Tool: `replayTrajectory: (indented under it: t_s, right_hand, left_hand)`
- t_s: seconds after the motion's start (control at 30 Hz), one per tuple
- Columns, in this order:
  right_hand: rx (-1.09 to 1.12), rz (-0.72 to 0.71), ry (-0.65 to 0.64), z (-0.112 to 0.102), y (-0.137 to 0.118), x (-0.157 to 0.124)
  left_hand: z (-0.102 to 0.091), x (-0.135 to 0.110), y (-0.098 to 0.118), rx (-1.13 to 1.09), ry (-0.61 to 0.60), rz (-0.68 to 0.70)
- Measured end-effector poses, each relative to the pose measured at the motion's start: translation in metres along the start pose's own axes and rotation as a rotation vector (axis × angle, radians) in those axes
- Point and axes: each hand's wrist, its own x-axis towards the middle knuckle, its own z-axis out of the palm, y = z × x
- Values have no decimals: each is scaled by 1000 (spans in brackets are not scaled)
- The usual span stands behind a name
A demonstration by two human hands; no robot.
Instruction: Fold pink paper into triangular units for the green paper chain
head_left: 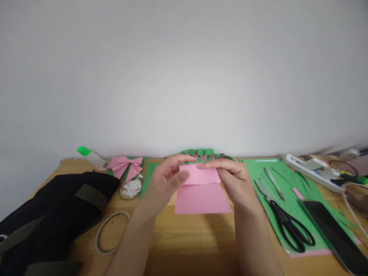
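Between my two hands a sheet of pink paper [202, 199] is held up above the wooden table. Its upper part is folded over toward me, and the lower part hangs down flat. My left hand [169, 178] pinches the fold at the upper left, thumb in front. At the upper right my right hand [230, 174] grips the same edge, with its fingertips along the top. Behind the paper, partly hidden, are green and pink folded paper pieces [201, 153] near the wall.
Left: a dark cloth [63, 203], tape ring [110, 234], glue bottle [93, 157], pink paper bow [125, 165] and white scraps [132, 188]. Right: black-handled scissors [287, 222], a pen-like tool [274, 184] and phone [335, 234] on green sheets [304, 184]; a power strip [313, 172] lies behind.
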Motion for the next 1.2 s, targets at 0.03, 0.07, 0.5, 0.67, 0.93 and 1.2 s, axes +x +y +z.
replayTrajectory:
  t_s: [0.03,0.07,0.5,0.67,0.93,1.2]
  right_hand:
    - [-23,-12,-13,0,0,0]
    - [-45,-18,-28,0,0,-1]
    - [84,80,-95,-3,-2,-5]
    - [48,-25,-113,-10,-4,-5]
    - [-188,-159,-13,-6,-8,-4]
    - [-82,72,-24,-2,-10,-6]
  left_hand:
    - [1,-1,0,36,-6,1]
    - [1,-2,0,69,-10,3]
    - [5,-2,3,173,140,16]
    - [4,-1,4,191,129,9]
    - [2,-3,0,117,-66,64]
    - [2,-3,3,106,-1,83]
